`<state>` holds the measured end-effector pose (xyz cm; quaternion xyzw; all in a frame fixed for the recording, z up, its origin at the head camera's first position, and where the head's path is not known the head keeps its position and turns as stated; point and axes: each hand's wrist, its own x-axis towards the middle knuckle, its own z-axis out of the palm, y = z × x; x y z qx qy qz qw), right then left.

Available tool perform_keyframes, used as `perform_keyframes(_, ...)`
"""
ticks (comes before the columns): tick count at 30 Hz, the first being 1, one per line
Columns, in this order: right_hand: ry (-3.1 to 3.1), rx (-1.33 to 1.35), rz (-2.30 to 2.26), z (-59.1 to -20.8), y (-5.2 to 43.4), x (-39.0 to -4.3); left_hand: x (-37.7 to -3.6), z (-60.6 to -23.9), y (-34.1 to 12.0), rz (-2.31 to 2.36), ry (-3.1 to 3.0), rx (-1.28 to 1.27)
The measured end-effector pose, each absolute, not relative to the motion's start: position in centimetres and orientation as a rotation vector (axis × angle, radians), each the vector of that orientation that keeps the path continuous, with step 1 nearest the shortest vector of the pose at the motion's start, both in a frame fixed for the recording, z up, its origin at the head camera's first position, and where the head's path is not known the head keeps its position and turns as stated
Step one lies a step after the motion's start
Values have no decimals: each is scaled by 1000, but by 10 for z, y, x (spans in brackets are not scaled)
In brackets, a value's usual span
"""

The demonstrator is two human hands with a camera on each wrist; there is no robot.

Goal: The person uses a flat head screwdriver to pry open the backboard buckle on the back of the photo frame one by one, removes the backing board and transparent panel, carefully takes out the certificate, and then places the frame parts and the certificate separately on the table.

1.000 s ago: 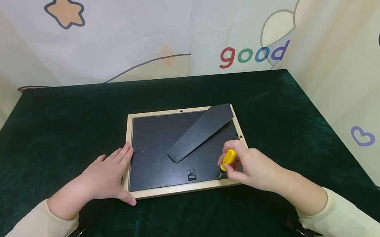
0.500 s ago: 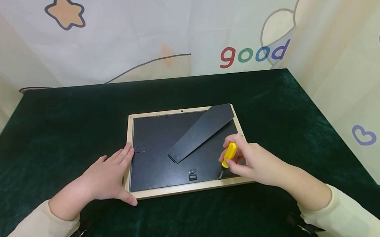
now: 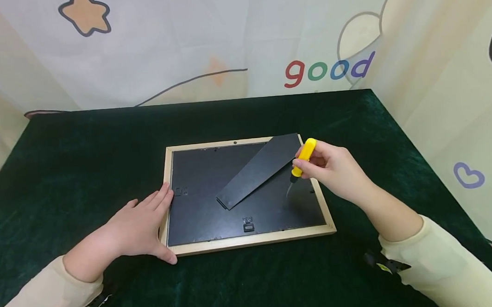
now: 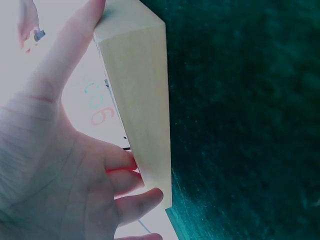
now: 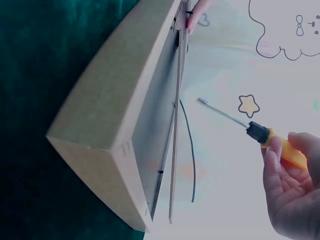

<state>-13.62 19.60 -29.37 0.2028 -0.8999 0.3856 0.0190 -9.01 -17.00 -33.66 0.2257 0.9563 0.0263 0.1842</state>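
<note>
A picture frame with a pale wooden border lies face down on the table, its black back panel up. Across the panel's upper right runs a black easel stand leg. My left hand rests on the frame's left side, fingers straight, thumb at the near corner; the left wrist view shows the wooden edge against the fingers. With my right hand I pinch the yellow handle of a screwdriver. Its metal shaft points down over the right part of the panel, apart from it in the right wrist view.
A dark green velvet cloth covers the table around the frame. Behind and to the right hangs a pale printed curtain. A small metal hanger sits near the panel's front edge, and another hanger at its left.
My right hand has lifted the screwdriver from the frame's near edge and moved it away from me, over the panel. The left hand and the frame have stayed in place.
</note>
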Motion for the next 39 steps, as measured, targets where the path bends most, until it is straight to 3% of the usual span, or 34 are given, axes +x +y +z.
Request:
perform_keyframes(16,-3021,941,516,-294,173,-159,-89,-337,-170,73,2696,624)
perform_keyframes(39,-3099,1132,-37,-301,148,-154,-91,-336,-172,57,2706,630)
